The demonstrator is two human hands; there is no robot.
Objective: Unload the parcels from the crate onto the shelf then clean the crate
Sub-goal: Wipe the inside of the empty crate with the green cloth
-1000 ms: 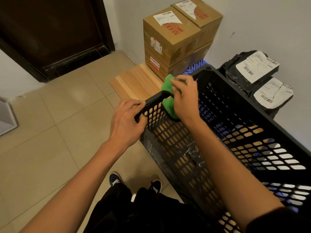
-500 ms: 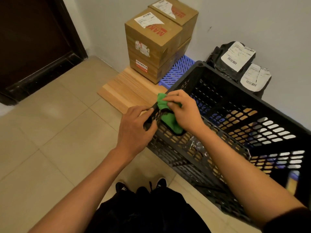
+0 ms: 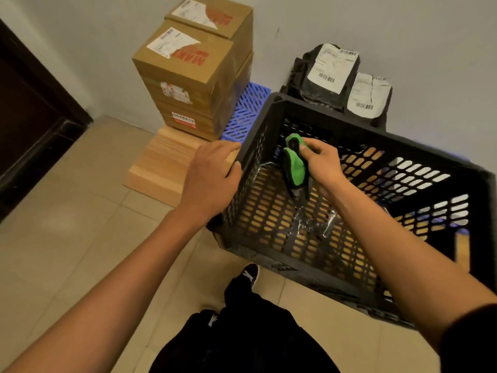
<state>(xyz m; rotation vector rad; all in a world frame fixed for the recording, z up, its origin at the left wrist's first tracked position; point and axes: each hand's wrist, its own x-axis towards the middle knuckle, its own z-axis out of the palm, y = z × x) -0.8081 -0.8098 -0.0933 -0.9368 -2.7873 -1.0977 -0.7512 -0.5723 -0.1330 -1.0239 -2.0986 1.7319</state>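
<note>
A black perforated plastic crate (image 3: 357, 146) stands on the floor in front of me, with no parcels inside. My left hand (image 3: 212, 179) grips its left rim from outside. My right hand (image 3: 322, 168) is inside the crate and pinches a green cloth (image 3: 295, 162), which hangs above the crate floor. Stacked brown cardboard boxes (image 3: 188, 76) sit on a low wooden and blue slatted shelf (image 3: 247, 111) against the wall. Two dark mail bags (image 3: 330, 74) with white labels lean on the wall behind the crate.
A dark door (image 3: 35, 114) is at the left. Beige floor tiles (image 3: 67, 224) spread to the left of the crate. My shoes (image 3: 250, 273) and dark trousers are just below the crate's near edge. Bits of clear tape cling to the crate floor (image 3: 312, 224).
My right hand has carried the green cloth from the crate's left rim down into the crate. My left hand has stayed on the rim. My view has tilted downward.
</note>
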